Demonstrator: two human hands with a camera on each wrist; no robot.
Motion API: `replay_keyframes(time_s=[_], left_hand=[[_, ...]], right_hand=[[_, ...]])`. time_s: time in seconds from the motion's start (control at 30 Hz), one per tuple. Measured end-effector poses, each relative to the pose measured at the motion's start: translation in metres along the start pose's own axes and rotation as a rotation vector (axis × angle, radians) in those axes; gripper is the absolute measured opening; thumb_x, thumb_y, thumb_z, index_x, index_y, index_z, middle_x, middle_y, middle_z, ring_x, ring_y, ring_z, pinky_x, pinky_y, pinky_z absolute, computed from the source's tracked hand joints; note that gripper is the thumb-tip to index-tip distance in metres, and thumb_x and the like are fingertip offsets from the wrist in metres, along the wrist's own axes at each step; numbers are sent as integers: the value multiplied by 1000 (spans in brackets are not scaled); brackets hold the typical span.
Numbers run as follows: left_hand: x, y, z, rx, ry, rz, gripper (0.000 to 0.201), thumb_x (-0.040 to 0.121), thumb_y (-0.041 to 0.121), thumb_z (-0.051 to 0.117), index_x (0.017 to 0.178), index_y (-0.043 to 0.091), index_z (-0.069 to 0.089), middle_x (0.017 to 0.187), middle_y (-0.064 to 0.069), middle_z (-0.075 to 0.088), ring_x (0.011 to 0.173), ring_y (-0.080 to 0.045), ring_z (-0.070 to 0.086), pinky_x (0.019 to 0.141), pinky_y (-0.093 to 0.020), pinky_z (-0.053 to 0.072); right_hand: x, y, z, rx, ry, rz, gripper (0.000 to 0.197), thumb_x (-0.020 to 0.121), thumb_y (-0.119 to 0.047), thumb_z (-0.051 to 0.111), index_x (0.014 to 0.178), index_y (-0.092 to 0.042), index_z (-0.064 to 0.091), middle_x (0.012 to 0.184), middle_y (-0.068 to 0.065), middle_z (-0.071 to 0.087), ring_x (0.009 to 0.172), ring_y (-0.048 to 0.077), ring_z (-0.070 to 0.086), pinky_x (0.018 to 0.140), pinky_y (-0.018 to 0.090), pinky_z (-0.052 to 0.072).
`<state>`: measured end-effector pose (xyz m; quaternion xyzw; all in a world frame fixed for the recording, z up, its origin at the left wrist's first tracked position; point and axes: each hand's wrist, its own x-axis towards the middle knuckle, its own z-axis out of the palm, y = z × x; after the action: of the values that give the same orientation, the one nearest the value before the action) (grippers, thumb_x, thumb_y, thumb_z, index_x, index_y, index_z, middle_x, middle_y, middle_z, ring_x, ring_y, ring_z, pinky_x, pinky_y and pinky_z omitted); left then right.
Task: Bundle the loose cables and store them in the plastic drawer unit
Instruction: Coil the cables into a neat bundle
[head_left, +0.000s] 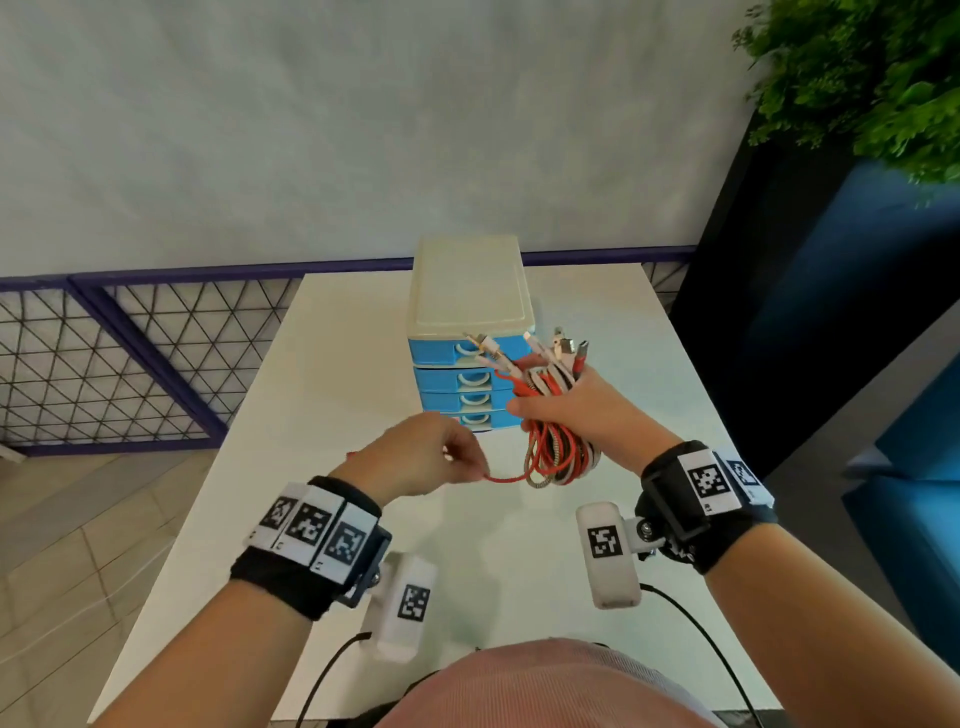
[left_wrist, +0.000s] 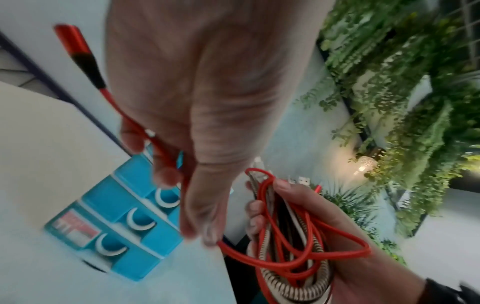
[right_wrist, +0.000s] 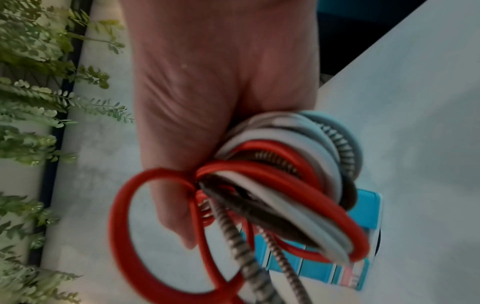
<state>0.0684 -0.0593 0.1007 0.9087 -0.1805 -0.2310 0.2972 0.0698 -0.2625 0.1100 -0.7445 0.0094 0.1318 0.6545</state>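
Wrist-mounted white camera pods with square black-and-white marker tags sit closest in the head view, no readable text on them.

Right hand (head_left: 566, 410) has its fingers wrapped round the cable bundle (head_left: 550, 447): red, white and spiral-sheathed leads looped together, plugs fanned out above the fist, loops hanging below. It's held up above the tabletop (head_left: 322, 374), just in front of the drawer unit (head_left: 470, 338).

Left hand (head_left: 421, 457) pinches the red cable tail (head_left: 506, 479) between thumb and fingertip, the slack running across to the bundle. In the left wrist view the red plug end pokes out behind that hand.

Status, my read: gathering is done, the last loose tail is being wound in or used as the tie. Bundle isn't secured yet as far as I can see. All four blue drawers look closed, so opening one, loading the bundle and closing it are still to do.

Labels: red-and-white sticker on the bottom drawer front, too blurred to read. No brand legible anywhere.
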Motion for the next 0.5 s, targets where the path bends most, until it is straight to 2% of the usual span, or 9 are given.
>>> replay_keyframes(time_s=[0.07,0.17,0.23,0.3,0.4,0.5], left_hand=[[3,6,0,-42,186,84,14,77,17,75,74,30,72,67,20,66,64,3,56,63,-12,41],[6,14,0,-108,348,148,16,75,17,77,73,30,68,69,20,64,65,11,56,59,-3,38],[6,17,2,-189,396,165,18,75,16,78,71,28,66,72,18,65,66,14,57,59,-1,38],[5,20,8,-354,413,164,17,75,11,77,71,24,66,74,12,70,68,8,64,62,-4,44],[6,22,14,-418,455,141,16,77,9,74,72,21,65,71,4,72,65,-3,68,61,-12,50],[9,22,17,-349,461,104,10,81,13,69,79,21,64,67,12,65,55,2,59,54,-14,43]], right_hand=[[-3,-1,4,32,-49,21,38,79,-9,77,111,-20,60,82,1,68,68,14,68,66,25,57],[-5,2,9,60,-104,54,43,78,-13,78,117,-20,60,87,4,71,75,17,70,69,27,57],[-5,5,10,117,-136,48,41,79,-15,77,118,-16,62,93,10,71,83,21,70,78,32,57],[-7,5,12,211,-168,45,37,81,-14,75,116,-8,64,94,16,69,85,26,68,83,37,57],[-9,7,16,264,-165,47,30,83,-8,71,112,-3,65,90,16,68,80,25,68,78,35,57],[-7,10,17,212,-120,63,29,82,-9,74,109,-3,66,87,16,68,75,23,68,74,35,58]])
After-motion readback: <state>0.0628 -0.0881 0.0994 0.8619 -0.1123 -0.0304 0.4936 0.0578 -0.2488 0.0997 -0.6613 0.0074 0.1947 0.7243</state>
